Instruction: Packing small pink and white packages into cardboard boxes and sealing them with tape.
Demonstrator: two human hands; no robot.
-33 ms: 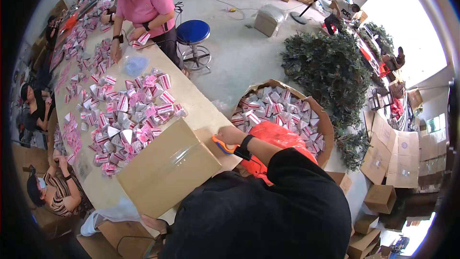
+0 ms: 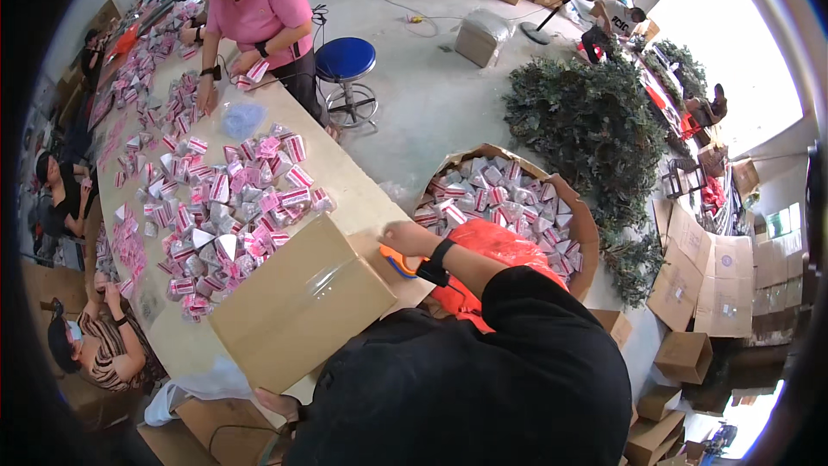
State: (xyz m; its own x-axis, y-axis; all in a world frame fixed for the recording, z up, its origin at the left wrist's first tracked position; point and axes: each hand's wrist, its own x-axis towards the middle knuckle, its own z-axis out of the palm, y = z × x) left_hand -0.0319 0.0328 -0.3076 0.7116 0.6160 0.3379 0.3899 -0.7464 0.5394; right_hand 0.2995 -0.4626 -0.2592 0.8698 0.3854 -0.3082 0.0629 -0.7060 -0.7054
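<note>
A closed brown cardboard box (image 2: 293, 315) sits tilted across the near end of the table, against my body, with a strip of clear tape on its top. At its lower left corner my left hand (image 2: 274, 402) grips the edge, most of its fingers hidden. My right hand (image 2: 409, 240), wearing a black wristband, is closed around an orange and blue tape dispenser (image 2: 398, 262) beside the box's right side. The dispenser's lower part is hidden. Just beyond the box lies a heap of small pink, white and silver packets (image 2: 228, 216).
A large round-edged carton (image 2: 589, 246) of packets, partly covered by a red plastic bag (image 2: 496, 246), stands right of the table (image 2: 345, 181). A co-worker in pink (image 2: 259, 9) handles packets at the far side, near a blue stool (image 2: 345, 59). Green artificial foliage (image 2: 586, 121) is piled on the floor.
My right hand and the tape dispenser have shifted very slightly left and up. The box and my left hand stay in place.
</note>
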